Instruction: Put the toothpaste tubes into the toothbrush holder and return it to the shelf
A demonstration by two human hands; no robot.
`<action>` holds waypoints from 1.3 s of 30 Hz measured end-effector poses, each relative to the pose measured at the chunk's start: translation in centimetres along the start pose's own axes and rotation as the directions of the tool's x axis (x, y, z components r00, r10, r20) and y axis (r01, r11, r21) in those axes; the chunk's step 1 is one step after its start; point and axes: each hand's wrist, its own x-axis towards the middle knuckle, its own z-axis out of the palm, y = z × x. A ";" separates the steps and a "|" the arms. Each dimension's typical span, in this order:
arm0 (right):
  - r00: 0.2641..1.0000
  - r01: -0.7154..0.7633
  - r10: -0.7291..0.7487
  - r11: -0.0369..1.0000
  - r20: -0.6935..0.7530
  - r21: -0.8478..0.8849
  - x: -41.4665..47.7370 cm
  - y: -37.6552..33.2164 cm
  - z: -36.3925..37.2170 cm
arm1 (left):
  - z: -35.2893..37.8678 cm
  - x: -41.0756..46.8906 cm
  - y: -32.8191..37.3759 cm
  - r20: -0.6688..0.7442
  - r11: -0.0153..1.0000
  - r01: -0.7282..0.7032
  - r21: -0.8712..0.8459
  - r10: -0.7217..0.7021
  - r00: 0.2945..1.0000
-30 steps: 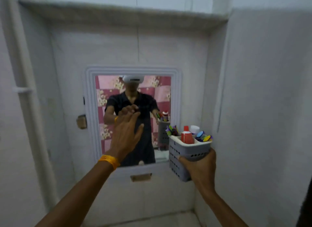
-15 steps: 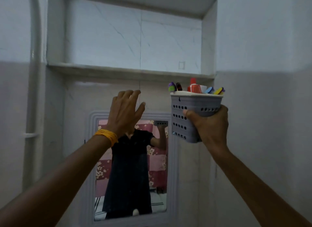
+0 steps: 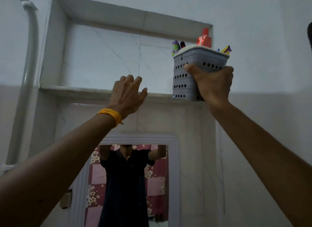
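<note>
My right hand (image 3: 213, 84) grips a grey perforated toothbrush holder (image 3: 184, 74) from its front, holding it up at the right end of a recessed wall shelf (image 3: 76, 90). Its bottom is level with the shelf's front edge. A red toothpaste tube (image 3: 204, 40) sticks up out of it, with purple and yellow brush ends beside. My left hand (image 3: 126, 95) is raised in front of the shelf's edge, fingers apart, holding nothing. An orange band is on that wrist.
The shelf niche is bare marble, with its right wall (image 3: 210, 34) close behind the holder. A framed mirror (image 3: 131, 184) hangs below and shows the person's reflection. A white pipe (image 3: 28, 71) runs down the left wall.
Both hands have risen. The holder went from chest height beside the mirror up to the shelf's right end. The view has tilted upward.
</note>
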 end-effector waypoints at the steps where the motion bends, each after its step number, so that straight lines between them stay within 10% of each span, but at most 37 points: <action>1: 1.000 0.005 -0.005 1.000 -0.009 -0.018 1.0 -0.5 0.6 | 0.1 0.8 -0.3 0.044 1.000 0.015 0.021 -0.016 0.999; 11: 0.997 -0.057 0.066 0.978 0.037 -0.199 5.8 1.3 6.6 | 1.5 3.5 -2.2 0.432 0.991 0.035 0.128 -0.088 0.898; 27: 0.986 -0.050 0.098 0.947 0.138 -0.319 6.1 4.8 9.2 | 2.6 2.6 -2.2 0.255 0.991 0.002 0.134 -0.036 0.966; 39: 0.963 0.263 -0.192 0.821 0.189 -0.506 -4.9 7.5 4.3 | 0.7 -4.8 -2.7 -0.015 0.992 -0.115 -0.049 0.115 0.993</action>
